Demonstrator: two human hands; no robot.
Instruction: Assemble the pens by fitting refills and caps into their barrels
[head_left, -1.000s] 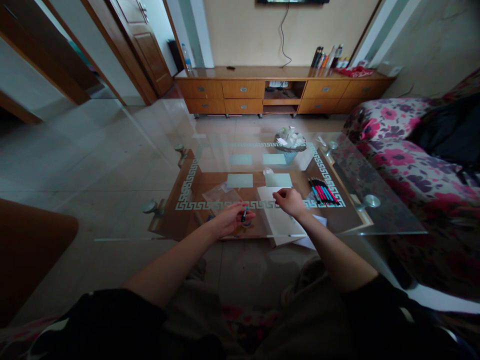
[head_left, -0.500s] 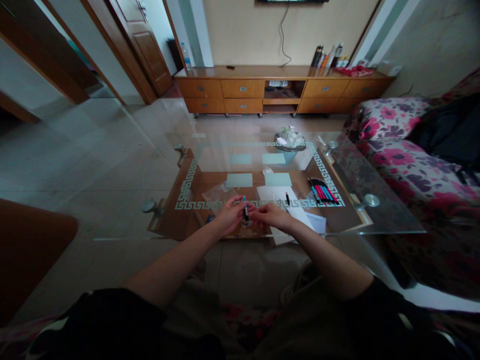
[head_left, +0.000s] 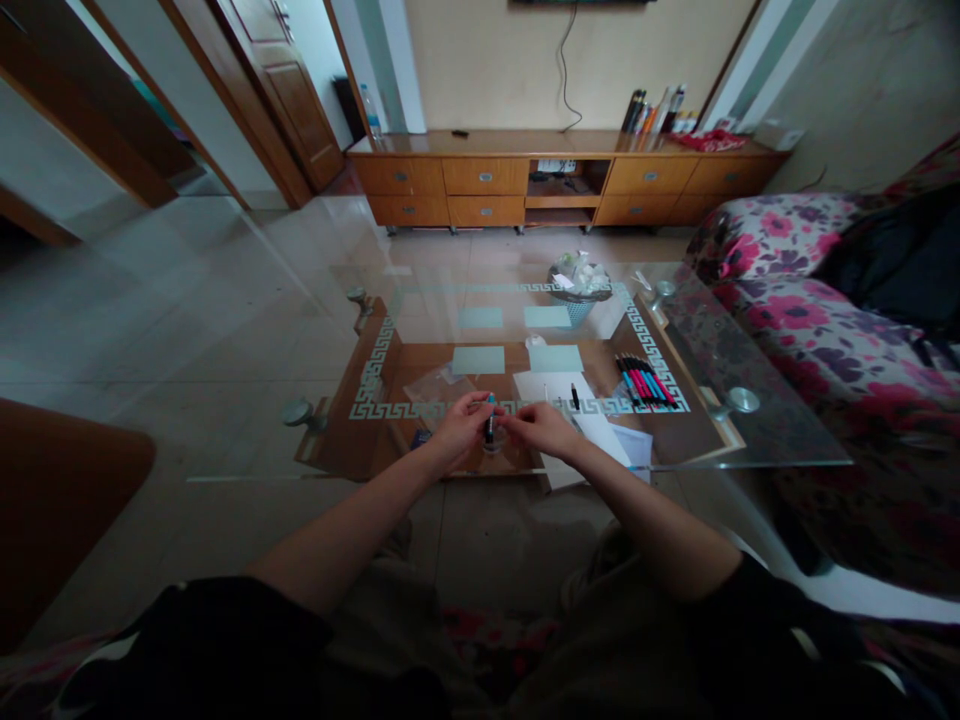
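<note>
A blue-and-black pen (head_left: 490, 425) stands nearly upright between my two hands, above the near edge of the glass table. My left hand (head_left: 459, 432) is closed around it from the left, thumb and fingers on its upper part. From the right, my right hand (head_left: 541, 430) comes in with its fingers pinched together, the tips at the pen's side. Whatever may be in that pinch is too small to make out. Beyond my right hand lies a single black pen (head_left: 575, 396). Farther right, several pink, blue and black pens (head_left: 646, 382) lie side by side in a row.
The glass table (head_left: 795, 440) has a patterned border. White papers (head_left: 600, 437) and a clear plastic bag (head_left: 435, 385) show around my hands. A full waste basket (head_left: 576, 310) stands behind the table, a flowered sofa (head_left: 795, 310) at right, a wooden cabinet (head_left: 487, 178) along the wall.
The pen and my left hand have shifted very slightly. My right fingertips have moved a little up along the pen. Everything else stays where it was.
</note>
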